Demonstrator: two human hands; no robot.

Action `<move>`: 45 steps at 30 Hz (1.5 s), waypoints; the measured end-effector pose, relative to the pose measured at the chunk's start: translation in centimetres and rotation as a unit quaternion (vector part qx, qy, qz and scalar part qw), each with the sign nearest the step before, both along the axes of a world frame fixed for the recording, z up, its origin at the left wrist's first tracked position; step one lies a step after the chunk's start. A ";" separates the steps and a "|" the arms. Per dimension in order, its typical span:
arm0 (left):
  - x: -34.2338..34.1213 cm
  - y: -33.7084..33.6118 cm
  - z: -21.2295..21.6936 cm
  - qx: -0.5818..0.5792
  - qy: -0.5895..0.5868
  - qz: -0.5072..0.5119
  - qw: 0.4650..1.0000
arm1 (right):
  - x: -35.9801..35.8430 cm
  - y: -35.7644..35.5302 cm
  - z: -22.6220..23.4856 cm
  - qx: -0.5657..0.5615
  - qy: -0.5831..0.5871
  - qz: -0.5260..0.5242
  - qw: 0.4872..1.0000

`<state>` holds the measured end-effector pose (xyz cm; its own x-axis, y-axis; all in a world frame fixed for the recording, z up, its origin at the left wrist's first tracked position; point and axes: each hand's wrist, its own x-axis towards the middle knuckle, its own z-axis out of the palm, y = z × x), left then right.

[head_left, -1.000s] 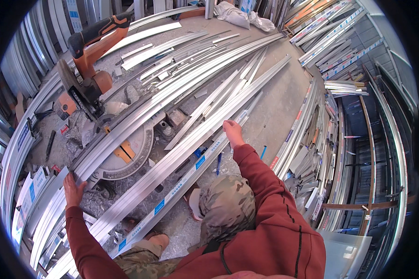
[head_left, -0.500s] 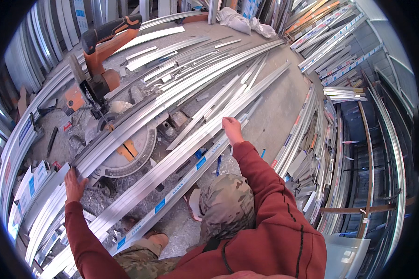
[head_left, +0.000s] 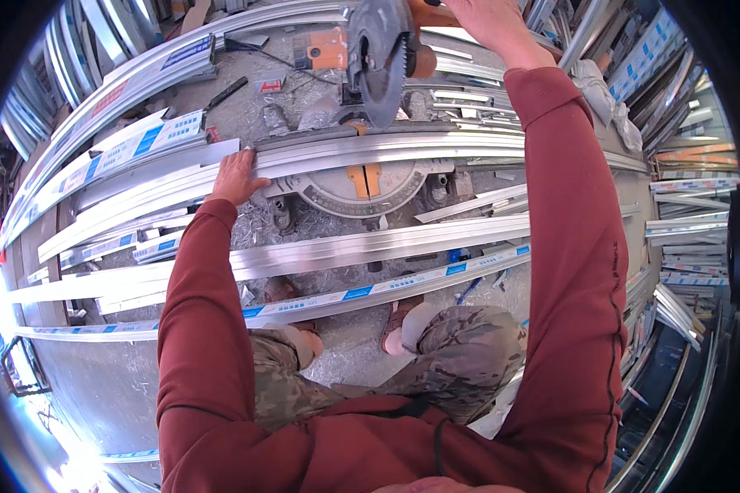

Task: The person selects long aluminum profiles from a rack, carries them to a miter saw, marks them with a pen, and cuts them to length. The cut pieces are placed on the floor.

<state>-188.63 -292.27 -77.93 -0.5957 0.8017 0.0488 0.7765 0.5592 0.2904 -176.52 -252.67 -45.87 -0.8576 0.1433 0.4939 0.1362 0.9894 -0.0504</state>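
A long silver aluminium profile (head_left: 329, 156) lies across the miter saw's round base (head_left: 321, 191), against its fence. My left hand (head_left: 237, 178) holds this profile left of the base, fingers over it and thumb apart. Above the profile stands the saw's round blade (head_left: 380, 62), raised clear of it. At the top edge my right hand (head_left: 492, 25) is on the orange saw handle (head_left: 429, 15); its fingertips are partly cut off by the picture's edge. A second aluminium profile (head_left: 329, 253) lies nearer me, beside a strip with blue-and-white film (head_left: 304, 308).
Stacked profiles with printed film (head_left: 152, 135) lie at the left. Offcuts (head_left: 477, 99) lie behind the saw, and shavings litter the floor. Racks of profiles (head_left: 691, 201) line the right. My feet (head_left: 395, 324) are close to the nearer strips.
My right hand has left the nearer profile and reached up to the saw handle. My left hand stays on the profile at the fence. The view has turned toward the saw.
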 end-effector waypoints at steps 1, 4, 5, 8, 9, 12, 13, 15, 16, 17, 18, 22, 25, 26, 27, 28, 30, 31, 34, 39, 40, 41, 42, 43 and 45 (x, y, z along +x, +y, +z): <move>0.0 -0.1 0.4 -0.009 -0.004 0.003 1.000 | -0.3 -0.4 0.4 -0.027 -0.014 -0.009 0.999; 0.3 -0.2 0.6 -0.013 -0.008 0.007 1.000 | 1.0 -0.4 0.6 -0.069 -0.164 -0.064 0.982; 0.3 -0.3 0.5 -0.007 -0.004 0.010 1.000 | 1.5 -0.2 0.5 -0.079 -0.231 -0.087 0.966; 0.5 0.2 0.5 -0.006 -0.001 0.011 1.000 | 4.1 0.7 -1.5 -0.180 -0.343 -0.047 0.921; 0.4 0.3 0.6 -0.009 -0.001 0.011 1.000 | 5.0 0.3 -2.3 -0.183 -0.356 -0.052 0.915; 0.2 0.3 0.4 -0.034 -0.008 0.019 0.999 | 7.7 -2.5 -3.2 -0.172 -0.327 -0.081 0.926; 0.3 0.4 0.3 -0.030 -0.008 0.019 0.999 | 8.4 -3.1 -3.4 -0.157 -0.337 -0.084 0.925; 0.4 0.3 0.1 -0.024 -0.004 0.021 0.999 | 9.3 -3.9 -4.0 -0.131 -0.345 -0.084 0.925; 0.4 0.1 0.1 -0.024 -0.008 0.024 0.999 | 9.5 -4.4 -4.0 -0.132 -0.337 -0.081 0.929; 0.3 0.1 0.1 -0.023 -0.013 0.024 0.999 | 9.8 -5.0 -4.0 -0.132 -0.329 -0.081 0.932; 0.3 0.2 0.2 -0.023 -0.018 0.025 0.999 | 10.0 -5.3 -4.1 -0.133 -0.320 -0.081 0.935; 0.4 0.5 0.6 -0.034 -0.027 0.029 0.999 | 11.4 -5.7 -5.5 -0.123 -0.263 -0.058 0.955; 0.3 0.3 0.4 -0.035 -0.018 0.032 0.999 | 11.2 -5.9 -5.4 -0.110 -0.311 -0.083 0.940; 0.3 0.3 0.4 -0.031 -0.016 0.032 0.999 | 11.1 -5.8 -5.3 -0.104 -0.341 -0.100 0.929; 0.3 0.3 0.3 -0.028 -0.013 0.031 0.999 | 11.2 -5.8 -5.3 -0.103 -0.342 -0.104 0.928; 0.4 0.4 0.3 -0.025 -0.010 0.029 0.999 | 11.2 -5.7 -5.4 -0.103 -0.343 -0.107 0.928; 0.4 0.4 0.2 -0.020 -0.002 0.026 0.999 | 11.4 -5.6 -5.9 -0.103 -0.319 -0.101 0.937; 0.4 0.5 0.2 -0.022 -0.006 0.025 0.999 | 11.6 -5.4 -6.3 -0.104 -0.294 -0.092 0.946; 0.2 0.2 0.0 -0.024 -0.005 0.025 0.999 | 11.7 -6.2 -6.1 -0.108 -0.266 -0.077 0.955; 0.2 0.4 -0.3 -0.020 -0.004 0.021 1.000 | 12.2 -6.2 -6.2 -0.093 -0.284 -0.075 0.951; 0.2 0.5 -0.4 -0.012 0.000 0.019 1.000 | 12.2 -6.4 -5.8 -0.092 -0.301 -0.082 0.946; 0.1 0.3 -0.6 -0.006 0.005 0.019 1.000 | 12.0 -6.7 -5.5 -0.091 -0.318 -0.087 0.940; 0.0 0.1 -0.8 0.000 0.009 0.019 1.000 | 12.0 -7.0 -5.4 -0.094 -0.325 -0.085 0.937; -0.1 -0.1 -1.0 -0.009 0.005 0.022 1.000 | 11.9 -7.3 -5.3 -0.097 -0.332 -0.083 0.935; -0.1 0.2 -0.8 -0.025 -0.004 0.020 0.999 | 12.3 -7.0 -5.8 -0.079 -0.325 -0.080 0.939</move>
<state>-188.72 -292.08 -78.76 -0.6278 0.7784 0.0043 0.7505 0.6039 0.2684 -164.22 -259.65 -51.65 -0.9318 0.3237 -0.1643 0.3355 0.9408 -0.0489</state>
